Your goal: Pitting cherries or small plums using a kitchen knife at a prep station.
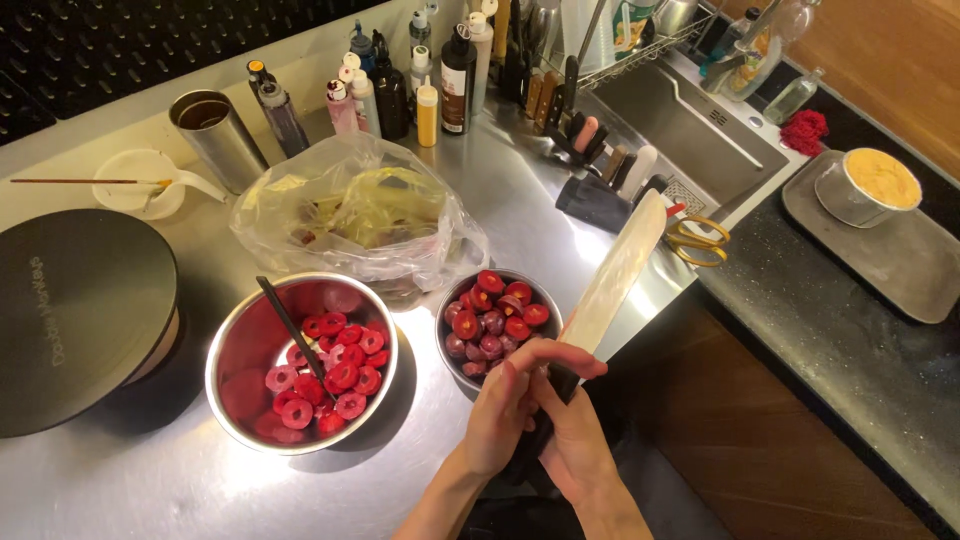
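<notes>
I look down on a steel table [150, 480] that glares under the light, with a dark perforated wall behind it. At far left I see a round black lid [75, 310], and behind it a white dish [135, 180] with a brush across it and a steel cup [218, 135]. Next comes a big bowl [235, 370] holding red fruit rings [335, 375] and a dark utensil [290, 330] leaning in it. Behind it lies a crumpled clear bag [355, 210] of scraps, and a row of bottles [400, 85] stands along the wall. A small bowl [452, 300] of red fruit sits just right of the big one.

My hands meet at the table's front edge, just beside the small bowl. My left hand [500, 415] curls over the right, fingers bent, touching the handle. My right hand [575, 440] is wrapped tight round the dark handle of a knife [620, 270], whose wide pale blade points up and away toward the sink [670, 130].

Beside the sink I see a knife block [595, 200] and yellow scissors [700, 240]. Farther right runs a dark speckled counter [830, 330] with a grey tray [910, 270] carrying a tin [865, 185] of yellow stuff. Below is brown wood floor [760, 450]
</notes>
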